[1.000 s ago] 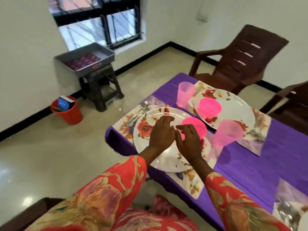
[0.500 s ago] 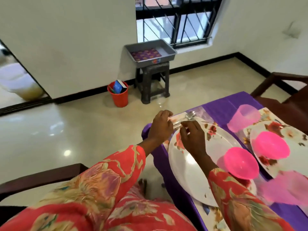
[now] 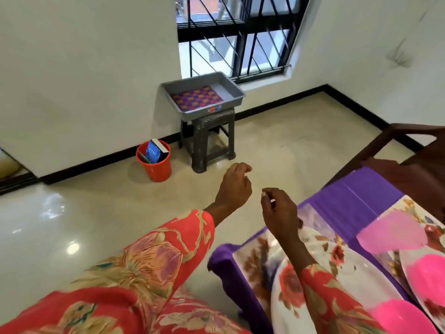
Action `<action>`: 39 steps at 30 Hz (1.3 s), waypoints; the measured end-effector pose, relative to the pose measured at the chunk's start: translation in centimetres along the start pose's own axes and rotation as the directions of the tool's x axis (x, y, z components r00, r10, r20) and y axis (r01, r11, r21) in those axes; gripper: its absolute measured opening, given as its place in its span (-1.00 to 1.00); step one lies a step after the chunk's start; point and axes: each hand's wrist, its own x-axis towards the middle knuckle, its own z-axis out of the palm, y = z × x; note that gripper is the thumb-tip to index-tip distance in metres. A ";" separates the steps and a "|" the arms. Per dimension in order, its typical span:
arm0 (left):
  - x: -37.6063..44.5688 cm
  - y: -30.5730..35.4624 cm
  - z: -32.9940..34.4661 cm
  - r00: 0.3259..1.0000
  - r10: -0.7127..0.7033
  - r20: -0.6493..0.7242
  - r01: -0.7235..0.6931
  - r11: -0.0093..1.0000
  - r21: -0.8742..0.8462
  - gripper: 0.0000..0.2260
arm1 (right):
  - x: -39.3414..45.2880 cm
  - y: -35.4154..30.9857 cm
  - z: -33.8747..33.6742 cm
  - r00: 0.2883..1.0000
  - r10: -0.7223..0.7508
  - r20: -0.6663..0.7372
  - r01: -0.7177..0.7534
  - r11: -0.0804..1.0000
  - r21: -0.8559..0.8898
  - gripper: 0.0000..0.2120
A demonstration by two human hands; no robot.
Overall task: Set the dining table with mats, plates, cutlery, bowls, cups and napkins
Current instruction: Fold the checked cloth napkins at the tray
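While plates (image 3: 356, 280), bowls (image 3: 428, 276) and cup (image 3: 395, 233) sit on the desk (image 3: 356, 201), your left hand (image 3: 234, 186) and right hand (image 3: 280, 214) hang loosely curled, empty; napkins (image 3: 197, 100) wait in the tray (image 3: 231, 89).

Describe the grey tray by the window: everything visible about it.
The grey tray is a shallow rectangular bin, plastic by its look, with raised walls and a small label on its front. It sits level on a dark stool under the window. A purple-and-orange checkered mat lies flat inside. Neither hand touches it.
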 end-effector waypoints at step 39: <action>55.8 -26.2 -2.2 0.689 -0.725 0.021 0.709 0.666 -0.232 -0.88 | 59.3 3.4 30.8 0.820 0.044 0.571 0.039 0.990 -0.134 -0.88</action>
